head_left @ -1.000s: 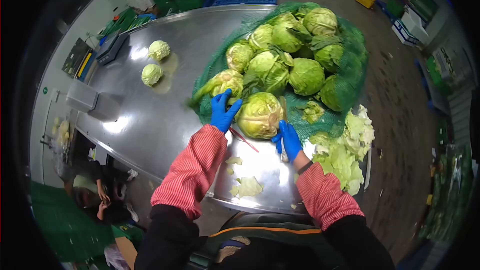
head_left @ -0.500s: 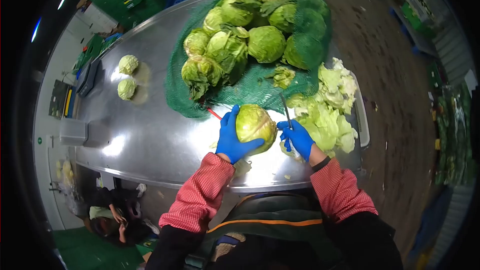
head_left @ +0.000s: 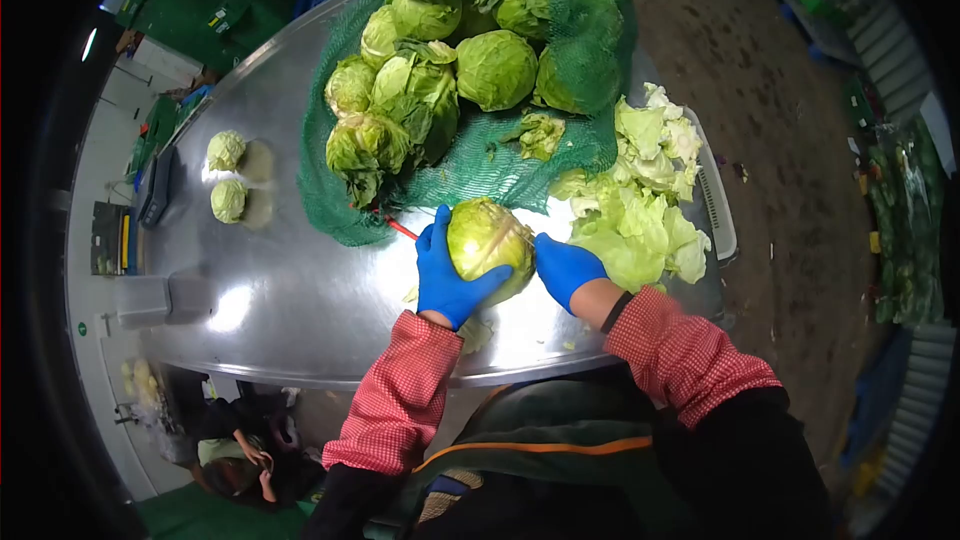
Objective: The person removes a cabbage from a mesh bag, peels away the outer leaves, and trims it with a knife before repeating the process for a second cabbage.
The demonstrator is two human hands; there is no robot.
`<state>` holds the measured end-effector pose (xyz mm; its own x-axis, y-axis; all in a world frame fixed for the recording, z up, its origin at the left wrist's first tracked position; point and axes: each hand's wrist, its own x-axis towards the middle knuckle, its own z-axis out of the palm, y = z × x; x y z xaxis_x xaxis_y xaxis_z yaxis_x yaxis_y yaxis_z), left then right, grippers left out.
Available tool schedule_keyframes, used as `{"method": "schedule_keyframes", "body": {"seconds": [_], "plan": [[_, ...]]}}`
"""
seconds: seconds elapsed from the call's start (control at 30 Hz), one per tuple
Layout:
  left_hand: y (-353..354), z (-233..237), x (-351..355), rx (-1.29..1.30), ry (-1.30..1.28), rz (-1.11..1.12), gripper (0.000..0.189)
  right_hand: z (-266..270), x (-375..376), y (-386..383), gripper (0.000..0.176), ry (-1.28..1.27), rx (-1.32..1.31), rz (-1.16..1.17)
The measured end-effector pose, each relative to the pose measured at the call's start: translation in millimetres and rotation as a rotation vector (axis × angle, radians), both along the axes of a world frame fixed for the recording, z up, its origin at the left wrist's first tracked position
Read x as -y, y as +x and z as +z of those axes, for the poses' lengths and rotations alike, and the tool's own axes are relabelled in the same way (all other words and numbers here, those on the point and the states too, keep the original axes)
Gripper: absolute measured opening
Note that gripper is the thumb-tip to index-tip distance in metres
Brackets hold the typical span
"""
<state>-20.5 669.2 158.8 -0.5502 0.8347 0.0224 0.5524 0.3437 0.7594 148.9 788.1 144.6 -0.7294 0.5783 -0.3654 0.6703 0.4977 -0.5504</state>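
Note:
A pale green cabbage (head_left: pixel 487 240) rests on the steel table, its stem side turned to the right. My left hand (head_left: pixel 450 275), in a blue glove, grips it from the left with the thumb across the near side. At the cabbage's right edge my right hand (head_left: pixel 568 270) is closed, also gloved in blue. The knife that showed in it a moment earlier is now mostly hidden by the hand and the cabbage. Behind lies a green net sack (head_left: pixel 470 180) with several untrimmed cabbages (head_left: pixel 496 71) on it. Loose leaves (head_left: pixel 630 230) are heaped right of my right hand.
Two small trimmed cabbages (head_left: pixel 228 201) sit at the left of the steel table (head_left: pixel 300 310). A clear plastic tub (head_left: pixel 143 301) stands at its left edge. A white crate (head_left: pixel 718 200) is beside the leaves. Another person (head_left: pixel 240 445) is low at the left, beyond the table.
My right hand has turned and moved left against the cabbage; the knife blade no longer shows clearly. My left hand keeps its hold. The whole view has shifted slightly.

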Motion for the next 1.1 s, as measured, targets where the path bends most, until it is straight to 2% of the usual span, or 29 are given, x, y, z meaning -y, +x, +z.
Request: {"method": "schedule_keyframes", "body": {"seconds": [0.1,0.17,0.2,0.23,0.33,0.37,0.43,0.47,0.57,0.6,0.63,0.7,0.73,0.77,0.83,0.9,0.93,0.97,1.03,1.1], "plan": [[2.6,-0.5,0.8,-0.075,0.017,-0.039,0.122,-8.9,3.3,3.6,0.025,0.027,0.022,0.006],[6.7,0.0,3.6,-0.086,0.024,-0.051,0.122,-35.5,-10.2,-5.2,0.031,-0.049,0.151,0.032],[7.5,1.6,3.4,-0.116,0.015,-0.07,0.122,-39.8,-18.3,-5.8,0.033,0.027,0.189,0.255],[5.3,3.6,-0.8,-0.15,0.015,-0.085,0.122,-42.8,-23.0,-7.1,0.034,0.015,0.165,0.183],[-30.0,-22.3,24.3,0.198,0.201,-0.149,0.118,-40.4,-14.3,-9.0,0.041,-0.134,0.128,-0.015],[-37.1,-27.2,32.4,0.336,0.26,-0.173,0.114,-31.8,-16.8,-11.0,0.042,-0.284,0.105,-0.061],[-37.3,-17.2,47.7,0.437,0.22,-0.151,0.108,15.3,-12.0,-11.5,0.045,-0.603,0.075,-0.149],[-37.4,-10.6,52.6,0.488,0.202,-0.142,0.104,18.3,-10.2,-14.5,0.051,-0.583,0.148,-0.119],[-42.0,7.9,57.9,0.723,0.055,0.168,0.1,-13.3,9.0,-13.5,0.055,-0.108,-0.004,0.072],[-45.9,-23.3,59.3,0.659,0.117,0.204,0.099,-26.1,13.1,-13.9,0.06,-0.01,-0.06,0.123],[-40.6,-24.1,56.6,0.418,-0.008,0.207,0.099,1.3,13.0,-18.6,0.062,-0.175,-0.03,0.083],[-37.8,-17.5,59.1,0.599,0.128,0.178,0.101,52.6,1.7,-27.7,0.065,-0.504,0.031,-0.01],[-37.2,-19.9,61.5,0.522,0.104,0.14,0.102,51.2,-4.1,-31.9,0.068,-0.54,0.008,-0.036],[-35.2,-22.6,64.4,0.448,0.081,0.107,0.102,40.6,-8.6,-42.0,0.062,-0.59,-0.098,-0.106],[-21.5,-2.6,56.0,0.361,0.119,-0.1,0.102,-4.9,-31.5,-67.6,0.052,-0.898,-0.288,-0.229],[-13.1,-27.0,51.2,0.66,0.245,-0.117,0.104,-21.5,-43.3,-89.7,0.044,-0.75,-0.117,-0.43],[-7.4,-24.5,47.6,0.892,0.244,-0.055,0.105,-94.9,-61.6,-93.5,0.042,-0.202,-0.103,0.05],[-6.4,-27.0,47.5,0.902,0.257,-0.082,0.106,-109.3,-65.8,-83.9,0.042,0.088,-0.228,0.069],[-2.3,-36.0,47.4,0.933,0.278,-0.141,0.107,1.7,-43.7,-50.0,0.045,-0.085,-0.118,-0.13],[-2.2,-37.2,45.8,0.935,0.258,-0.187,0.108,13.7,-43.3,-24.2,0.044,-0.126,-0.069,-0.132]]}}
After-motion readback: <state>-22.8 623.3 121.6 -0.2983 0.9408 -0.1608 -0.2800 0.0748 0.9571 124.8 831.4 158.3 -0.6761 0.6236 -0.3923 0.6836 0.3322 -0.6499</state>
